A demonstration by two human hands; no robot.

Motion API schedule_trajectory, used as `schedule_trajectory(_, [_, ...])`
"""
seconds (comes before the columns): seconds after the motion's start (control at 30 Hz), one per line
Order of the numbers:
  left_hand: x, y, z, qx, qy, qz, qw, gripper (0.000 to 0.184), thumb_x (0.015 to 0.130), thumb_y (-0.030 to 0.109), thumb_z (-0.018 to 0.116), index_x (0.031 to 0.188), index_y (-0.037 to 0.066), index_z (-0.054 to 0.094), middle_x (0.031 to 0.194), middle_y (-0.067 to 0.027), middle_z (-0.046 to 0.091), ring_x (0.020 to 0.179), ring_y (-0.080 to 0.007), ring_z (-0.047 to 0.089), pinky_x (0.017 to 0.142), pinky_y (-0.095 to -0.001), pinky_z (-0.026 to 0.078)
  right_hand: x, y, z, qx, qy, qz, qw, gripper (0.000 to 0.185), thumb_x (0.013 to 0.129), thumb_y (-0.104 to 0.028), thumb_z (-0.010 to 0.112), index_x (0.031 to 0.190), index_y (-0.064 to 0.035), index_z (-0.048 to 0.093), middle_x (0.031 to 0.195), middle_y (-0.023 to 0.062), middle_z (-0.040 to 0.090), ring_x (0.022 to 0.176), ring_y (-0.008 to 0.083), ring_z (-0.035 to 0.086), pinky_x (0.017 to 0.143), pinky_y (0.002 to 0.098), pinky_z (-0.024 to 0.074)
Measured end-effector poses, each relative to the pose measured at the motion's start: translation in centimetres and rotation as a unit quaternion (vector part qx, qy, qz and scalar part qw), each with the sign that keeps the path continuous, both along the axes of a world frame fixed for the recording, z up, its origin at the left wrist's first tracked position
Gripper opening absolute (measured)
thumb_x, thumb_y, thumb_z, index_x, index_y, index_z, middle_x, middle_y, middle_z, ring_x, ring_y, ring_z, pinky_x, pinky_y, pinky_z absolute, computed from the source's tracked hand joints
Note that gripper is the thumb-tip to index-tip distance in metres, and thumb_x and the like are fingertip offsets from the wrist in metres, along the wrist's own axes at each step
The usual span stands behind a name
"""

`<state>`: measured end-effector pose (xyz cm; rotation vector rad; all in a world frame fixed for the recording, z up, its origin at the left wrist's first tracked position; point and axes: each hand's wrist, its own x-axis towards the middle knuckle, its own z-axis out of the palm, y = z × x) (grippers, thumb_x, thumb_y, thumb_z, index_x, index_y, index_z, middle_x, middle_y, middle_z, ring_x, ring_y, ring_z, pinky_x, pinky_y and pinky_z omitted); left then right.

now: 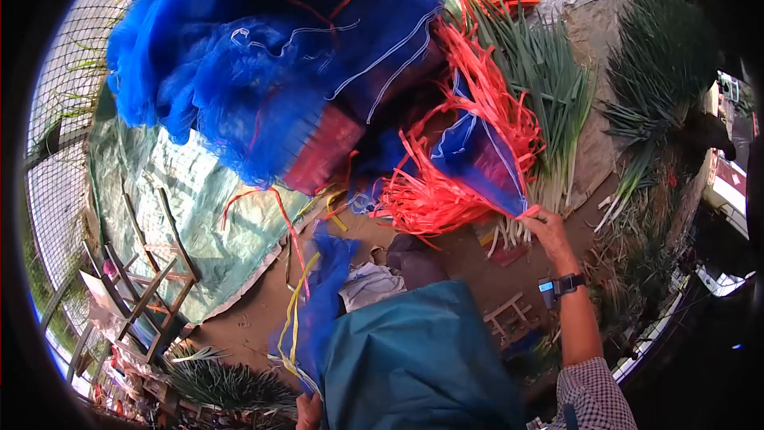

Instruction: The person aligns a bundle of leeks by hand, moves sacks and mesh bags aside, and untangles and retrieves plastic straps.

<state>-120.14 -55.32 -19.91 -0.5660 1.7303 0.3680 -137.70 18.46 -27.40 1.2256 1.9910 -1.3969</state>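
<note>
My right hand, a watch on its wrist, is closed on the corner of a blue mesh piece with white cord along it. Right beside that mesh lies a tangled bundle of red plastic strips. At the bottom edge, my left hand is partly cut off. It looks closed around the end of another blue mesh length, where yellow and white strings run together. A dark green cloth covers my lap.
A large heap of blue netting with loose white cords lies ahead, over a reddish block. Long green onions lie to the right, with more bundles beyond. A wooden frame stands on a pale green tarp at left.
</note>
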Motion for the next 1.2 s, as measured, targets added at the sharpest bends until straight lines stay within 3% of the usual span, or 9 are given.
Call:
schedule_trajectory(0.1, [-7.6, 4.2, 1.9, -0.045, 0.058, 0.148, 0.986, 0.03, 0.085, 0.021, 0.058, 0.069, -0.003, 0.063, 0.062, -0.0005, 0.056, 0.057, -0.0098, 0.049, 0.049, -0.0342, 0.037, 2.4, 0.3, 4.8, 0.09, 0.098, -0.01, 0.991, 0.023, 0.086, -0.011, 0.062, 0.105, 0.0024, 0.068, 0.101, 0.0026, 0.067, 0.088, 0.0125, 0.06, 0.082, 0.0274, 0.047])
schedule_trajectory(0.2, [-7.5, -1.0, 0.5, 0.013, 0.088, 0.151, 0.984, 0.021, 0.085, 0.015, 0.056, 0.074, -0.002, 0.063, 0.063, -0.0024, 0.057, 0.057, -0.0121, 0.053, 0.051, -0.0337, 0.04, 1.1, 0.6, 10.4, 0.099, 0.157, -0.201, 0.962, 0.019, 0.09, -0.01, 0.059, 0.104, 0.0003, 0.066, 0.098, 0.0041, 0.066, 0.078, 0.0128, 0.058, 0.07, 0.0281, 0.048])
schedule_trajectory(0.3, [-9.2, -4.3, 0.8, -0.003, 0.07, 0.123, 0.99, 0.023, 0.085, 0.018, 0.057, 0.077, -0.003, 0.065, 0.063, -0.0031, 0.058, 0.056, -0.0121, 0.054, 0.049, -0.0338, 0.04, -0.9, 1.2, 16.1, 0.058, 0.331, -0.254, 0.907, 0.014, 0.094, -0.011, 0.057, 0.104, -0.0033, 0.064, 0.09, 0.005, 0.064, 0.069, 0.0144, 0.056, 0.059, 0.029, 0.0449])
schedule_trajectory(0.47, [-11.4, -8.6, -0.3, 0.071, 0.084, 0.226, 0.968, 0.025, 0.087, 0.021, 0.056, 0.082, -0.002, 0.065, 0.061, -0.0046, 0.058, 0.047, -0.014, 0.053, 0.04, -0.0317, 0.038, -6.7, -3.5, 29.5, 0.072, 0.485, -0.246, 0.836, 0.015, 0.096, -0.014, 0.055, 0.107, -0.0047, 0.06, 0.09, 0.0054, 0.062, 0.076, 0.0159, 0.057, 0.064, 0.0302, 0.0447])
schedule_trajectory(0.6, [-15.5, -8.9, 2.5, 0.059, 0.078, 0.186, 0.978, 0.03, 0.087, 0.024, 0.056, 0.081, -0.005, 0.062, 0.058, -0.0059, 0.056, 0.044, -0.016, 0.055, 0.036, -0.0315, 0.038, -6.6, -5.9, 37.0, 0.03, 0.549, -0.241, 0.8, 0.019, 0.097, -0.015, 0.055, 0.112, -0.0042, 0.058, 0.094, 0.005, 0.06, 0.081, 0.016, 0.056, 0.067, 0.0306, 0.0446])
schedule_trajectory(0.73, [-16.5, -9.4, 3.6, 0.084, 0.1, 0.177, 0.975, 0.028, 0.087, 0.023, 0.057, 0.08, -0.004, 0.062, 0.058, -0.0062, 0.055, 0.043, -0.0165, 0.054, 0.036, -0.0315, 0.037, -4.5, -6.1, 33.4, 0.056, 0.442, -0.272, 0.853, 0.022, 0.097, -0.016, 0.055, 0.115, -0.0037, 0.054, 0.093, 0.0062, 0.059, 0.079, 0.0186, 0.058, 0.07, 0.0327, 0.0458])
schedule_trajectory(0.93, [-14.6, -12.1, 2.2, 0.076, 0.072, 0.202, 0.974, 0.026, 0.087, 0.021, 0.056, 0.078, -0.003, 0.061, 0.056, -0.0056, 0.054, 0.041, -0.0157, 0.051, 0.036, -0.0307, 0.037, -0.4, -5.6, 45.7, -0.019, 0.555, -0.256, 0.791, 0.02, 0.098, -0.018, 0.054, 0.107, 0.0001, 0.056, 0.086, 0.0131, 0.062, 0.078, 0.0229, 0.058, 0.069, 0.0333, 0.046])
schedule_trajectory(1.0, [-13.9, -12.0, 1.2, 0.089, 0.072, 0.207, 0.972, 0.026, 0.087, 0.021, 0.056, 0.077, -0.002, 0.061, 0.056, -0.0057, 0.053, 0.041, -0.0154, 0.05, 0.036, -0.0307, 0.037, 1.7, -5.5, 47.6, 0.013, 0.536, -0.249, 0.806, 0.02, 0.098, -0.019, 0.053, 0.104, 0.0002, 0.057, 0.085, 0.013, 0.062, 0.078, 0.0235, 0.057, 0.071, 0.0339, 0.0479])
schedule_trajectory(1.2, [-15.5, -10.7, 1.2, 0.097, 0.072, 0.18, 0.976, 0.024, 0.089, 0.021, 0.057, 0.075, 0.002, 0.058, 0.058, -0.0064, 0.054, 0.041, -0.0159, 0.051, 0.035, -0.03, 0.037, 10.7, 1.3, 44.1, 0.063, 0.508, -0.391, 0.765, 0.021, 0.098, -0.019, 0.053, 0.1, 0.0015, 0.056, 0.086, 0.0155, 0.063, 0.083, 0.0264, 0.06, 0.076, 0.036, 0.0515])
